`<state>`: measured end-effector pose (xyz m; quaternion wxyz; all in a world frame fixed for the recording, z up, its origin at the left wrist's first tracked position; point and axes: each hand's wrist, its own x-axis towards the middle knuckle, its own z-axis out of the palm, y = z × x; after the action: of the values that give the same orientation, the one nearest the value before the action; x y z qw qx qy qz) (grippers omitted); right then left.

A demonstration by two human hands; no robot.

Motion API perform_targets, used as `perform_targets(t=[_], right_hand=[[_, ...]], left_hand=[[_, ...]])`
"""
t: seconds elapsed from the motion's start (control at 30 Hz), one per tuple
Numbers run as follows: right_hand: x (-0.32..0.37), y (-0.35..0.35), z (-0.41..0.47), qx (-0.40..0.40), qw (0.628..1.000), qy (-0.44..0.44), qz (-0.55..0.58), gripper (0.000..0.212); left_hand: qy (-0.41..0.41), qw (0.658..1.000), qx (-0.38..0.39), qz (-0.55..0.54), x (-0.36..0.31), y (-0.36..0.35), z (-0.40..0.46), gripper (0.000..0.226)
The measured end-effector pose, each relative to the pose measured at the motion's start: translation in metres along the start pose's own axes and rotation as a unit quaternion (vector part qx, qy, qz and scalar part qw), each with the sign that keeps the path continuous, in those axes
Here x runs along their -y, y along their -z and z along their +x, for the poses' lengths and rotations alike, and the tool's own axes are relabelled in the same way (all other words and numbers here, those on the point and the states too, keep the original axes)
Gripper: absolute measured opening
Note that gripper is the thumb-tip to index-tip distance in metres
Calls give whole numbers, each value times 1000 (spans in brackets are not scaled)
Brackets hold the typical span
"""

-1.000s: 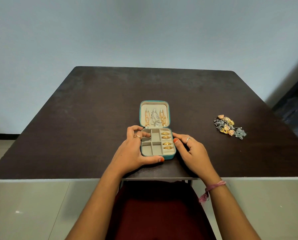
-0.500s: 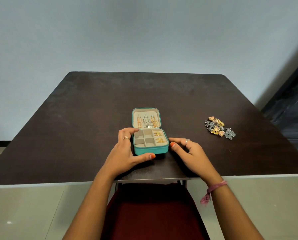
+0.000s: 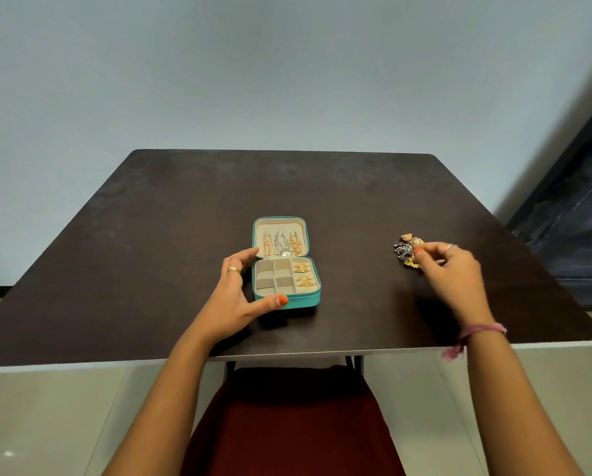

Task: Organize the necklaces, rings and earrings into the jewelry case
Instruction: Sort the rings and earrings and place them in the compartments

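Note:
A teal jewelry case [image 3: 306,299] lies open near the middle of the dark table [image 3: 143,255]. Gold and silver necklaces [image 3: 281,242] hang in its raised lid. Several gold rings [image 3: 303,277] fill the right-hand slots of the tray, and the left compartments hold nothing. My left hand [image 3: 234,297] grips the case's left side, thumb on the front wall. A small pile of gold and silver earrings [image 3: 402,249] lies to the right. My right hand [image 3: 454,269] is over that pile, fingertips pinched together on it. Part of the pile is hidden under the fingers.
The table's near edge [image 3: 287,353] runs just above my lap in maroon cloth [image 3: 294,427]. A dark blue object [image 3: 576,221] leans against the wall past the table's right side. A plain wall stands behind the table.
My right hand has left the case and swung right to the earring pile. My left hand has stayed on the case. The camera has tilted up a little.

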<state>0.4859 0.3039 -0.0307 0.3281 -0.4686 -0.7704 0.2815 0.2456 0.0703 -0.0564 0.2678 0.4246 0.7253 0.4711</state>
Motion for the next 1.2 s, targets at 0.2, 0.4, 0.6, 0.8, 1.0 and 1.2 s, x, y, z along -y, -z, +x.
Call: perform_targets(t=[0.2,0.4,0.6,0.8,1.0,1.2], right_hand=[[-18,19,37,73,984,-30,-159,16],[-15,10,46,120,975,-32,-182,7],[-15,11,47,133,978,-37,-156,9],[-15,19,39,85,992,-26,-86,9],[-12,23,31,11,1000,-15,-23,9],[-5,17,22,-28,999,14,17,10]], left_hand=[[-12,992,-128,-6,-14,1,4,73],[-134,967,-218,3,-49,-15,18,41],[-196,964,-179,-29,-80,-47,26,31],[-223,961,-147,-64,-94,-83,30,29],[-198,971,-92,-95,-97,-118,31,32],[-138,985,-35,-95,-97,-149,37,37]])
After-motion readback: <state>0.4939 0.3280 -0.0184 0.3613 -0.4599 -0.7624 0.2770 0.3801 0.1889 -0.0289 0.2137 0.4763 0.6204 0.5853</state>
